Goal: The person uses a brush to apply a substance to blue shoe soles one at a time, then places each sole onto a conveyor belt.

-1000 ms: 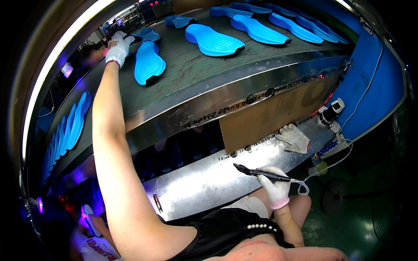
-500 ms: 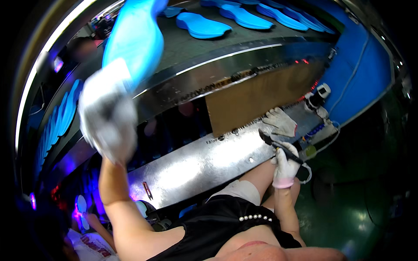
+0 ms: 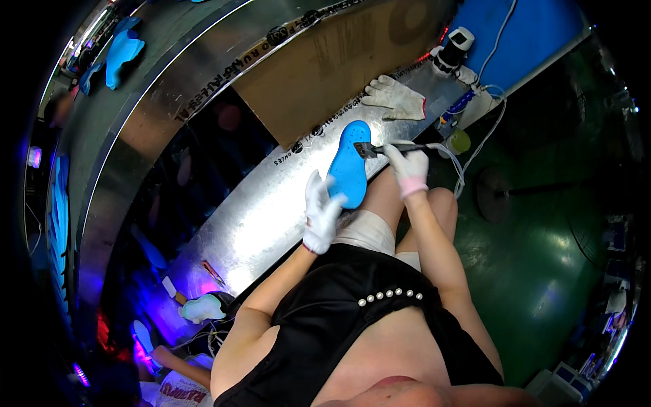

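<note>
A blue shoe sole (image 3: 347,169) lies flat on the shiny metal bench (image 3: 261,234) in front of me, its narrow end pointing away. Beside its near left edge is my left hand (image 3: 321,211) in a white glove, fingers spread, the fingertips at the sole's edge. My right hand (image 3: 409,167), in a white glove with a pink cuff, grips a black-handled brush (image 3: 386,148). The brush's dark tip rests on or just over the sole's right side. A pale hose (image 3: 451,157) trails from the handle.
An empty work glove (image 3: 395,100) lies at the bench's far right, near a white-and-black device (image 3: 453,51). Behind stands a cardboard panel (image 3: 325,74) below a conveyor (image 3: 159,41) bearing blue soles (image 3: 124,57). Red-handled snips (image 3: 212,273) lie left; a co-worker's arm (image 3: 180,363) shows lower left.
My left hand has come down from the conveyor with a blue sole, now on the bench, and its fingers have spread. My right hand has brought the brush to the sole. The view has shifted.
</note>
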{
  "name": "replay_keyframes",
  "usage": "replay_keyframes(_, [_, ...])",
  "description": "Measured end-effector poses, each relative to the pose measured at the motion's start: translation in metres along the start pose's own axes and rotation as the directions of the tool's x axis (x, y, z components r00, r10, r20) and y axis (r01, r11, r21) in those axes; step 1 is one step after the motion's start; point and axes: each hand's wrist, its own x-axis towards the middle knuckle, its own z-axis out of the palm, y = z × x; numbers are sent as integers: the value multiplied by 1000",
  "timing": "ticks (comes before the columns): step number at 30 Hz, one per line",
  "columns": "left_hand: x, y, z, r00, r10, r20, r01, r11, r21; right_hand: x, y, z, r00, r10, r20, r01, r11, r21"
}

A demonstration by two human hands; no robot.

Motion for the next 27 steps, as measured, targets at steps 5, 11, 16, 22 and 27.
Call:
replay_keyframes(5, [53,-37,4,737,90,669,675,-105,-730,-5,2,50,994,-88,65,109,772,-626])
replay_keyframes(11, [53,18,30,671,-565,480,584,5,-812,-47,-21,29,928,-205,310,345,787,-512])
replay_keyframes(16, [36,50,29,736,-387,556,596,-18,-803,-44,-66,-4,920,-372,123,387,912,-138])
replay_keyframes(22, [31,38,38,898,-118,425,420,-62,-905,-68,-104,-3,760,-582,289,620,782,-55])
replay_keyframes(27, [30,99,39,827,-372,422,461,15,-887,-55,-93,-7,541,-824,167,831,492,-262])
